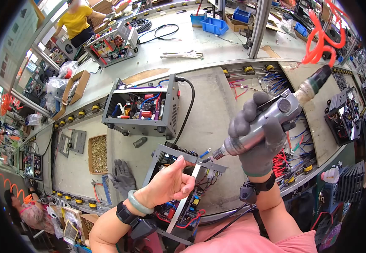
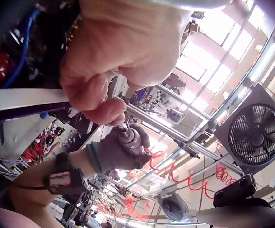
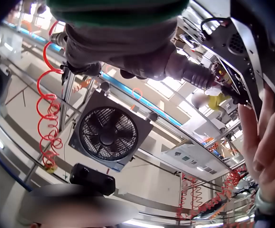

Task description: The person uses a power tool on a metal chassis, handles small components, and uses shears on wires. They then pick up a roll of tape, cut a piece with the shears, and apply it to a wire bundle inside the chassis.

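Observation:
My gloved right hand (image 1: 261, 135) grips a grey air screwdriver (image 1: 271, 118), its bit pointing left at the end panel (image 1: 210, 165) of an opened device. Bare, my left hand (image 1: 170, 181) is over that device, its curled fingers at the panel's edge beside the bit. In the right wrist view the panel (image 3: 256, 61) passes between fingers of the left hand (image 3: 265, 142). The left wrist view shows the left fingertips (image 2: 117, 115) right by the tool's nose (image 2: 125, 135); whether they touch the bit is unclear. Circuit parts and wires fill the device (image 1: 191, 206).
Behind stands a second open device (image 1: 170, 107) with a black cable. To the left are a box of small screws (image 1: 98, 154), a loose grey glove (image 1: 123, 175) and flat brackets (image 1: 72, 142). Bundled wires (image 1: 280, 164) lie right, under the right arm. A red coiled hose (image 1: 317, 38) hangs upper right.

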A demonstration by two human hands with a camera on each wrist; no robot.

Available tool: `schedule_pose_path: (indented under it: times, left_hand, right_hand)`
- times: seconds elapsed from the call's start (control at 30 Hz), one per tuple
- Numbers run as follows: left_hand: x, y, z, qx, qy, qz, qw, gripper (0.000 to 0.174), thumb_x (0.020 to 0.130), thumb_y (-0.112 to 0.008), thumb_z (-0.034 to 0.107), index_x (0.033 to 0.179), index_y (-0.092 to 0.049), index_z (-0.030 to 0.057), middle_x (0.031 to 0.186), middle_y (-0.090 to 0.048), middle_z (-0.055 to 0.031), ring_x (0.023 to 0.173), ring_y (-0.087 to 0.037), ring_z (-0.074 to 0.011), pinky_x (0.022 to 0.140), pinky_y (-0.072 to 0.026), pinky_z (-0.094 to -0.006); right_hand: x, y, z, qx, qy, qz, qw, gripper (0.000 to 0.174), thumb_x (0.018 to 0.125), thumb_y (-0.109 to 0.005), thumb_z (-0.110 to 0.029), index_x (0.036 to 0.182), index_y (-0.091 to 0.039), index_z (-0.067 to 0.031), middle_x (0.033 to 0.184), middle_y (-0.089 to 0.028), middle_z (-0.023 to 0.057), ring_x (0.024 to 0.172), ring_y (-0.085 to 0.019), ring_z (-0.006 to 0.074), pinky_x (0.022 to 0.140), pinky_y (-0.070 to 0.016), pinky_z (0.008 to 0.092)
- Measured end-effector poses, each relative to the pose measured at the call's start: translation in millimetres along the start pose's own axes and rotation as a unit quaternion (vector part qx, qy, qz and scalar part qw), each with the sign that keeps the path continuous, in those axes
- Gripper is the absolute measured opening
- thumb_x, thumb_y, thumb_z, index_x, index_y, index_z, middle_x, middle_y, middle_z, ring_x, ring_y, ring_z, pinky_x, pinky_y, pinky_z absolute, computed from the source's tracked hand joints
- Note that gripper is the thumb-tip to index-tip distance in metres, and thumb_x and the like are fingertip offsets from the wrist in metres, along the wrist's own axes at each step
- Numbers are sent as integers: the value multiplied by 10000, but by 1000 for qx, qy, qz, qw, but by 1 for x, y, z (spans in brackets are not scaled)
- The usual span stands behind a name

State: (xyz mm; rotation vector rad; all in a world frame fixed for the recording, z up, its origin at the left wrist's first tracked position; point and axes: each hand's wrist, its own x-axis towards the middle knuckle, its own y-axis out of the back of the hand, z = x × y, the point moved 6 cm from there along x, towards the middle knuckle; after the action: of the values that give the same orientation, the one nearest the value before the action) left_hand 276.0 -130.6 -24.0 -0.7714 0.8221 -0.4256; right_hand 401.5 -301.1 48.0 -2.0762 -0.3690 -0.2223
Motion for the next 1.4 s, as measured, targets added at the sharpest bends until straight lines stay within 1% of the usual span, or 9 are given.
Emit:
schedule_pose_path:
  times: [0.07,0.57,0.63,0.77,0.83,0.87,1.03,1.2,1.4]
  left_hand:
    - [0,0,-1,-15,-5,4,1000,484,1075,-172,525,1321,-415,187,683,-502,-77,469,-424,-139,450,-334,-236]
    - [1,3,-3,-21,-35,-14,999,476,1088,-207,482,1325,-435,138,684,-501,-63,490,-410,-142,478,-320,-245]
    - [0,2,-3,-22,-40,-10,999,490,1088,-246,482,1333,-439,104,681,-508,-54,496,-395,-131,484,-297,-244]
    - [0,1,-2,-13,-49,-17,999,450,1091,-256,462,1306,-452,119,684,-507,-49,497,-391,-128,485,-304,-242]
    - [1,2,-4,-17,-52,-18,998,433,1093,-261,452,1294,-461,125,687,-508,-50,499,-390,-128,485,-307,-242]
    - [1,3,-4,-26,-55,-21,998,419,1093,-267,444,1284,-469,130,689,-509,-51,502,-391,-127,486,-310,-240]
    - [2,6,-7,-53,-51,-51,996,370,1095,-289,416,1268,-498,165,699,-513,-53,517,-391,-123,493,-317,-237]
    - [3,10,-9,8,-30,-14,999,702,1038,-253,595,740,-533,24,666,-495,-11,518,-372,-111,509,-284,-234]
    - [5,10,-8,21,-33,-10,999,678,1048,-236,566,769,-539,28,670,-499,-12,520,-371,-109,507,-285,-233]
  right_hand:
    - [-3,-21,-1,-3,-49,-19,999,612,821,-808,-225,1329,-489,-107,962,-575,34,772,-640,179,659,-552,348]
    - [0,-36,17,-175,-135,-59,973,622,799,-833,-242,1305,-503,-92,942,-577,45,776,-654,184,682,-548,350]
    - [1,-38,19,-160,-107,-82,978,526,824,-798,-73,1270,-523,-49,1014,-618,30,846,-597,85,657,-500,235]
    - [3,-38,30,-117,-121,-68,983,509,803,-815,-49,1238,-551,-32,1027,-622,14,876,-594,74,720,-503,230]
    - [7,-39,34,-180,-116,-92,972,514,823,-801,-177,1257,-549,-62,926,-589,58,749,-669,224,628,-554,305]
    - [5,-42,34,-177,-128,-78,973,461,804,-820,-59,1196,-579,-34,1064,-626,-2,929,-595,64,790,-504,237]
    - [0,-81,37,-254,-127,-143,948,523,804,-814,-104,1240,-533,-40,1026,-633,1,910,-584,58,777,-508,243]
    - [10,-93,48,-390,-64,-209,895,493,748,-830,-173,1132,-560,-24,909,-653,66,799,-575,86,717,-516,288]
    - [7,-95,42,-413,-55,-183,890,485,735,-828,-179,1116,-572,-21,881,-655,85,753,-601,118,694,-528,309]
